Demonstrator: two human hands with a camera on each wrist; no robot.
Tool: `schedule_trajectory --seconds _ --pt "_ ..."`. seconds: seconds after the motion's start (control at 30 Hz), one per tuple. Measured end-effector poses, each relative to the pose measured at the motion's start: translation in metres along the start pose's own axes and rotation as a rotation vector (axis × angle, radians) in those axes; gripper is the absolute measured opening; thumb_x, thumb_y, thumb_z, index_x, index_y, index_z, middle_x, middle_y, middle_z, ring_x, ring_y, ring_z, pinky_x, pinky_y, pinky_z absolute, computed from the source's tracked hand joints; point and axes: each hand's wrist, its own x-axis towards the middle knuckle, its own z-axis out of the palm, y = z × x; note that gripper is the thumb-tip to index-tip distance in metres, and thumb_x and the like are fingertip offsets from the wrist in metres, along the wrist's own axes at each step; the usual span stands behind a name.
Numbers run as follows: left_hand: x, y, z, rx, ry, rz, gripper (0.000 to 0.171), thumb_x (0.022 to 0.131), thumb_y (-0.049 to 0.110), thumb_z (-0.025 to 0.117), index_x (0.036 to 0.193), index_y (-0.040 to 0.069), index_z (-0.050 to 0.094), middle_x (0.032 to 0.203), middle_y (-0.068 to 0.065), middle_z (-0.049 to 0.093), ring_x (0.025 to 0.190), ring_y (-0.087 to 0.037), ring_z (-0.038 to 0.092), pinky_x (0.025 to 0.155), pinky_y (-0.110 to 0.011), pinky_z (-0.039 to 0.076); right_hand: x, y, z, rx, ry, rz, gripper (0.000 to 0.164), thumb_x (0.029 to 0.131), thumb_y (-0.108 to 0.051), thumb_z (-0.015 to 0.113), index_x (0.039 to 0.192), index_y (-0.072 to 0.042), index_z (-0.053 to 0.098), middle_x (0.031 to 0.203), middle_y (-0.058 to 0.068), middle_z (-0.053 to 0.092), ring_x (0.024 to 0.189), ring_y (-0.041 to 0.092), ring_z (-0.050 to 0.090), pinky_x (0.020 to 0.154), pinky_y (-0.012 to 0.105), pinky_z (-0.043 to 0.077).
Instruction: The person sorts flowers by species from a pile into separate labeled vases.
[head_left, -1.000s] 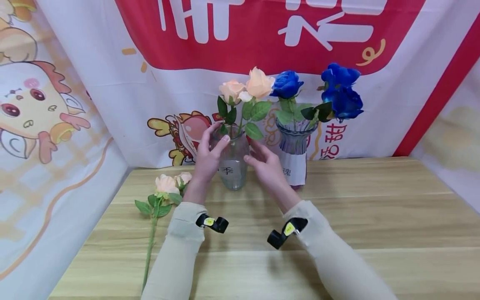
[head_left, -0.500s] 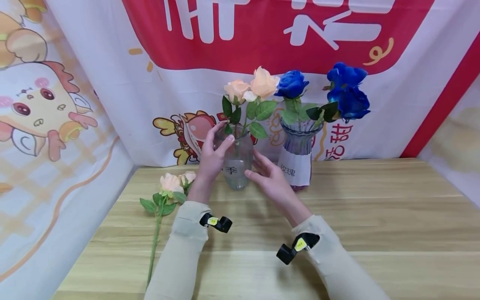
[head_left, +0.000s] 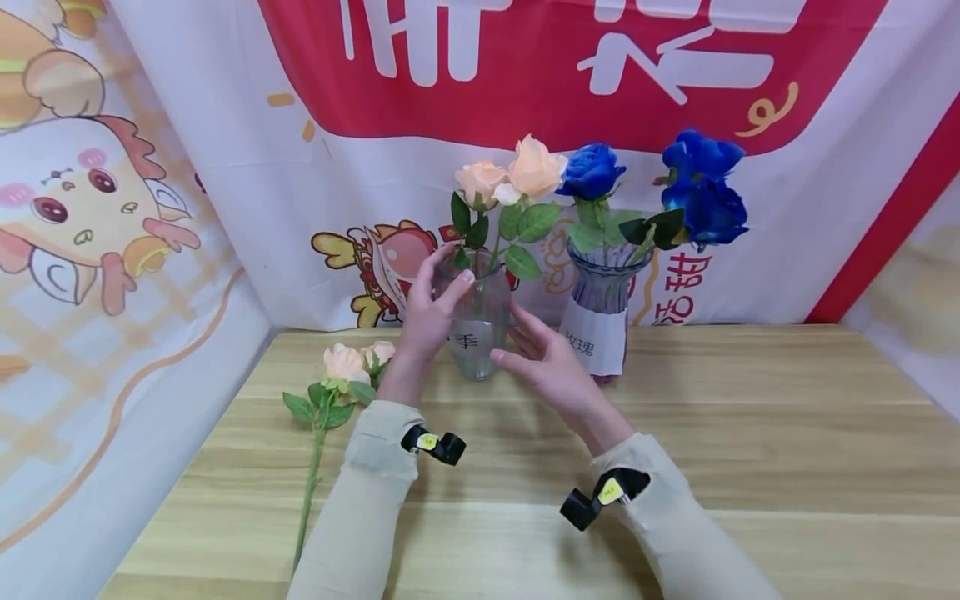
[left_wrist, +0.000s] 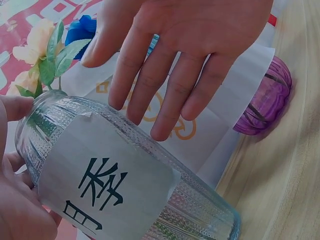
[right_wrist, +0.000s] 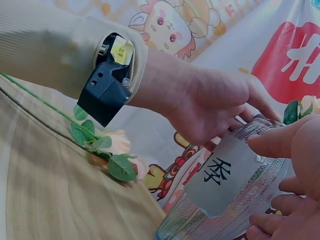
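Observation:
A clear ribbed glass vase (head_left: 487, 304) stands near the back of the table, holding peach roses (head_left: 537, 169) with green leaves. My left hand (head_left: 431, 315) grips its upper part from the left, thumb in front by the rim. The left wrist view shows a white paper label (left_wrist: 107, 175) with black characters on the vase. On the vase's right side is my right hand (head_left: 558, 371), fingers extended and spread; in the left wrist view its fingertips are close to the glass, and whether they touch cannot be told.
Right of the clear vase stands a blue-to-purple glass vase (head_left: 602, 287) with blue roses (head_left: 592, 171) and a paper label. A stem of peach roses (head_left: 345, 364) lies on the wooden table (head_left: 750, 450) at left. A printed cloth (head_left: 420, 117) hangs behind.
My right hand has slid slightly lower and nearer me beside the vase. The left hand keeps its grip, and the vase stays in place while the head view turns slightly left.

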Motion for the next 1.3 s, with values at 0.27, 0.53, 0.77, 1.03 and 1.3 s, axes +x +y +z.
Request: schedule_trajectory --seconds 0.27,0.53,0.77,1.03,1.3 --pt "0.002 -0.002 0.0 0.014 -0.004 -0.011 0.061 0.106 0.024 0.065 0.161 0.019 0.042 0.158 -0.011 0.05 0.14 -0.026 0.052 0.12 -0.051 0.046 -0.002 0.0 -0.002 0.016 -0.007 0.006 0.083 0.102 -0.019 0.07 0.17 -0.021 0.022 0.179 0.001 0.019 0.164 0.03 0.027 0.131 0.049 0.03" --pt "0.001 -0.001 -0.001 0.025 0.008 -0.028 0.065 0.105 0.024 0.066 0.163 0.019 0.04 0.161 -0.01 0.049 0.143 -0.028 0.052 0.12 -0.05 0.047 -0.002 -0.001 -0.005 0.027 -0.017 0.016 0.082 0.103 -0.022 0.069 0.17 -0.023 0.023 0.178 0.0 0.021 0.162 0.03 0.032 0.129 0.052 0.032" --pt "-0.003 0.014 -0.008 0.013 0.168 0.005 0.065 0.104 0.033 0.067 0.161 0.013 0.042 0.164 -0.006 0.048 0.154 -0.021 0.042 0.133 -0.045 0.026 -0.003 -0.001 -0.004 0.023 -0.008 0.042 0.081 0.104 -0.022 0.068 0.17 -0.024 0.023 0.179 -0.001 0.02 0.162 0.029 0.032 0.13 0.051 0.031" --pt "-0.02 0.057 -0.03 -0.163 0.471 -0.003 0.042 0.106 0.025 0.065 0.144 0.012 0.056 0.132 0.002 0.068 0.126 -0.015 0.062 0.105 -0.028 0.048 0.0 -0.002 -0.005 0.003 -0.005 0.026 0.08 0.104 -0.02 0.068 0.17 -0.022 0.024 0.179 -0.001 0.019 0.161 0.029 0.033 0.129 0.05 0.033" --pt "-0.056 0.067 -0.059 -0.313 0.483 -0.169 0.03 0.104 0.017 0.069 0.133 0.011 0.064 0.119 0.002 0.074 0.107 -0.011 0.071 0.09 -0.02 0.058 -0.001 -0.003 -0.006 0.013 -0.011 0.032 0.076 0.105 -0.017 0.066 0.17 -0.022 0.026 0.178 -0.004 0.021 0.161 0.03 0.033 0.13 0.052 0.032"
